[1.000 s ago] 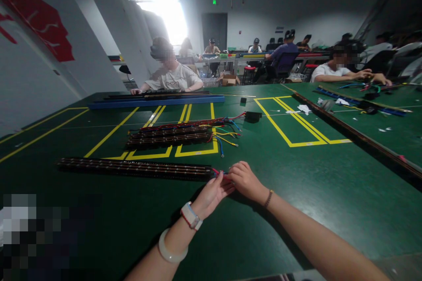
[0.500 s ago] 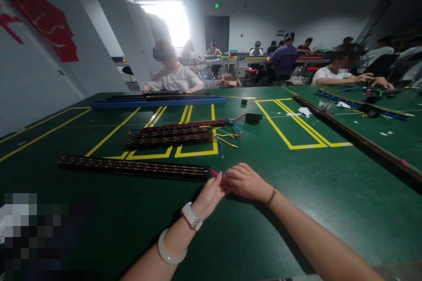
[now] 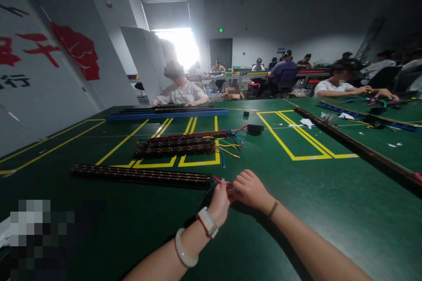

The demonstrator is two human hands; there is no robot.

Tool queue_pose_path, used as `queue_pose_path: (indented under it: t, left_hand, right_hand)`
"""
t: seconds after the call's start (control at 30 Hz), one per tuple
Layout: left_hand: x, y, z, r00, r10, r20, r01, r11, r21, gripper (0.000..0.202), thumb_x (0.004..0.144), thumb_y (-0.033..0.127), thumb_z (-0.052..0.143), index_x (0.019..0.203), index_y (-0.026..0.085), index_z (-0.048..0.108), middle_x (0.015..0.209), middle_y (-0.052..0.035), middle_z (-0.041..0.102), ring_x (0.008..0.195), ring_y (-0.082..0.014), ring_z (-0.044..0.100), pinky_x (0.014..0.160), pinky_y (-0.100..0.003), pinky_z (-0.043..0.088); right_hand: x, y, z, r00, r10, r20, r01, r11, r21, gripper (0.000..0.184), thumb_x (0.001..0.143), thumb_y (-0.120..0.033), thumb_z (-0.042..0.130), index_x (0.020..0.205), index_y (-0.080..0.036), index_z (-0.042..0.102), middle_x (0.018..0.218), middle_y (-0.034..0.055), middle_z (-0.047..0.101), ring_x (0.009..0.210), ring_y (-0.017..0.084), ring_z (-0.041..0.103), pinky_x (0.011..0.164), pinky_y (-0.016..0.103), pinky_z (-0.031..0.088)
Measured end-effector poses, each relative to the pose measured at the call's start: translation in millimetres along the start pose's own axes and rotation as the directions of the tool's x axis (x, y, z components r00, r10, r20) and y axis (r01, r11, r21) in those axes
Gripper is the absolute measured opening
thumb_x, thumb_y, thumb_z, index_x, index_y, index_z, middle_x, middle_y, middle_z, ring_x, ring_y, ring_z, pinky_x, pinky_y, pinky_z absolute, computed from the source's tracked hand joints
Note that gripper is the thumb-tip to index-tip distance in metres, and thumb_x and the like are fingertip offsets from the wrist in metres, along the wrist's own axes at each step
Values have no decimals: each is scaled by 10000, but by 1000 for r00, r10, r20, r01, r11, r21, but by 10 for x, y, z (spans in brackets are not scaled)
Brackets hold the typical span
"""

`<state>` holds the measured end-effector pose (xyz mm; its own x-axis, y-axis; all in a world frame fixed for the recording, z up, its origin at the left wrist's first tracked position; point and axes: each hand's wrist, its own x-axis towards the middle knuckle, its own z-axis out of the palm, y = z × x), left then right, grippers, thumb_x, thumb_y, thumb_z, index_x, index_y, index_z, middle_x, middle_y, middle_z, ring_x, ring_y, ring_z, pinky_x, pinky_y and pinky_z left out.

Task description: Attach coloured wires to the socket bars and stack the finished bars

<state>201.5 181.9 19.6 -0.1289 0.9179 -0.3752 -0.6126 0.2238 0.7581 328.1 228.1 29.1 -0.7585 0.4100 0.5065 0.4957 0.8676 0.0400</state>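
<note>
Both hands were in close at the near side of the green table [image 3: 332, 193], nearly touching! The left hand [image 3: 220, 203] had its thumb pressed over the red and blue wires [image 3: 216, 179], right where they came off the end of the dark strip assembly [image 3: 141, 176]. In came the right hand [image 3: 249, 189] from the other side, fingers curled round the farther stretch of those same wires; the tips themselves were hard to make out, tucked as they were behind the knuckles. And the strip assembly? Flat on the table, stretched away to the left of the hands, its wired end just beside the left thumb.

Just beyond lay a second group, the stacked dark strips [image 3: 174, 145], over the yellow tape lines [image 3: 311, 158], with colored leads [image 3: 232, 145] fanning out to the right, and a black piece [image 3: 255, 129] sat near them. Further back, a long blue rail [image 3: 165, 115] lay in front of a seated co-worker [image 3: 184, 92], while over on the right a long dark bar [image 3: 359, 145] slanted across the tabletop.
</note>
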Motion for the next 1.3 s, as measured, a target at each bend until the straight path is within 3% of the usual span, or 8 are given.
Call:
queue_pose_path:
  t: [0.1,0.2,0.37,0.67,0.9,1.03,1.17,1.3]
  left_hand:
    - [51,-27,34,1000,18,-4,-18,1000,-19,213,906,351,464,773,185,460,633,35,557,570,-103,546,630,-266,464]
    - [110,-4,-36,997,2,72,-4,1000,29,228,912,368,453,791,176,468,648,11,579,618,-123,586,668,-294,481]
    - [170,62,-179,973,-63,223,38,993,116,279,908,422,444,832,156,480,745,-57,630,705,-160,635,727,-351,506]
    - [159,49,-224,971,-73,228,22,975,220,292,925,404,390,752,176,446,553,18,514,532,-148,585,595,-319,504]
    - [93,138,-206,968,-103,228,41,964,262,266,947,301,333,738,177,439,561,10,525,562,-152,599,624,-325,513]
    - [107,126,-220,957,-91,276,40,982,185,240,941,303,377,787,151,479,666,-59,612,705,-188,659,747,-368,524]
    - [112,139,-265,949,-106,298,61,986,156,211,926,326,428,919,129,503,824,-124,661,842,-232,674,828,-430,510]
    - [129,186,-290,955,-125,267,64,972,225,269,931,385,392,895,134,485,769,-107,656,791,-240,688,799,-439,515]
  right_hand:
    - [-4,6,33,999,33,-7,-34,999,-15,240,911,-305,467,726,-194,574,672,33,549,677,166,449,716,329,321]
    - [-13,2,83,990,140,-7,-140,988,62,271,912,-315,471,681,-190,536,660,20,549,665,154,461,683,306,326]
    - [-22,37,205,924,383,-1,-366,883,293,297,915,-360,468,675,-191,513,665,5,556,650,145,488,614,267,350]
    - [138,421,446,824,567,16,-538,772,339,318,853,-463,530,702,-188,582,672,9,601,642,158,526,568,258,367]
    - [243,626,527,848,524,81,-527,816,237,330,808,-512,583,701,-204,633,668,10,632,689,176,527,598,265,341]
    - [179,584,470,855,511,90,-511,801,310,360,804,-535,573,683,-202,635,660,11,627,664,169,526,600,272,351]
    - [155,530,418,859,512,8,-465,773,432,304,846,-474,537,758,-196,620,743,14,640,702,164,537,640,281,384]
    - [141,472,369,860,501,-94,-416,796,440,240,878,-406,510,811,-197,609,793,24,631,754,172,535,713,309,390]
